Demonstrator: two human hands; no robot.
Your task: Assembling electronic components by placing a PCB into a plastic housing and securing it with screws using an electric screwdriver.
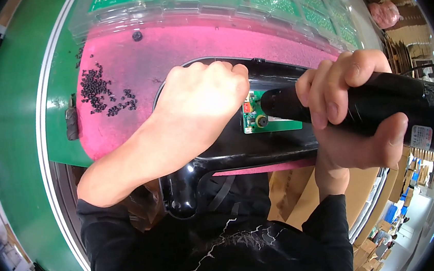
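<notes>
A black electric screwdriver (399, 100) is gripped in my right hand (345, 98), its fingers wrapped round the body. The nose of the screwdriver points left, over a small green circuit board (286, 125); its very tip is hard to make out. That board lies inside a black plastic housing (249, 150) with a rounded stub (182, 203) at its near left. My left hand (200, 93) is closed in a fist over the housing, just left of the board. Its fingertips are turned away, so anything held in them is hidden.
The housing rests on a pink mat (117, 51) on a green table (17, 153). Small black screws (97, 89) lie heaped at the left, beside a dark cylindrical piece (71, 120). Clear plastic trays (206, 10) of green boards stand behind. A cardboard box (294, 193) is near me.
</notes>
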